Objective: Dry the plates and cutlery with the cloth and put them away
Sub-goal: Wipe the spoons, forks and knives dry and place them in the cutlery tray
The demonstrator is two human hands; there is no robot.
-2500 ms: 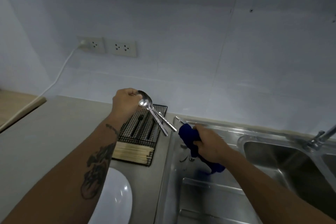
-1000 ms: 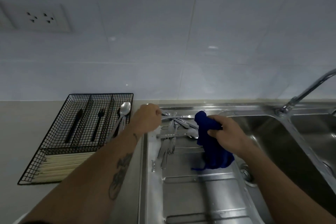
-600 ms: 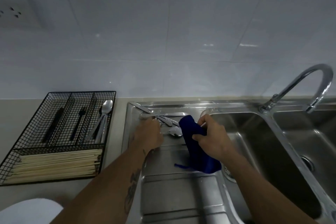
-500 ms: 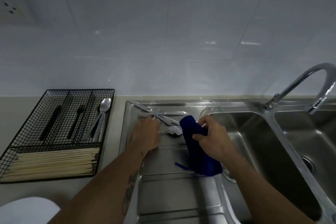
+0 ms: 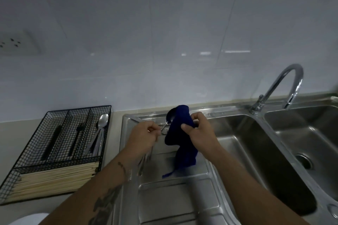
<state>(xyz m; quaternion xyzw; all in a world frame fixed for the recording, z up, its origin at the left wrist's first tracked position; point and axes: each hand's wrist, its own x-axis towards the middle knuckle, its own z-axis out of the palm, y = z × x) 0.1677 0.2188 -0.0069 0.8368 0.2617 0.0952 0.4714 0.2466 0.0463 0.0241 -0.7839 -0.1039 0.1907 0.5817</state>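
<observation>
My left hand [image 5: 144, 135] pinches the handle of a metal spoon [image 5: 169, 117] lifted above the steel drainboard [image 5: 173, 197]. Its bowl pokes out at the top of the dark blue cloth [image 5: 180, 139]. My right hand [image 5: 198, 133] grips that cloth, wrapped around the spoon, with its tail hanging down to the drainboard. More cutlery [image 5: 144, 160] lies on the drainboard under my left wrist, partly hidden. Left of the sink, a black wire cutlery tray [image 5: 54, 151] holds spoons [image 5: 99, 137] in its right compartment and dark utensils in the others.
Pale chopsticks [image 5: 54, 177] fill the tray's front compartment. A white plate edge [image 5: 27, 220] shows at the bottom left. Two sink basins [image 5: 256, 151] lie to the right under a curved tap [image 5: 281, 86]. A wall socket [image 5: 14, 44] sits on the tiled wall.
My left hand has lifted a spoon off the drainboard, and my right hand has brought the cloth up around it. Earlier, the left hand laid spoons in the wire tray.
</observation>
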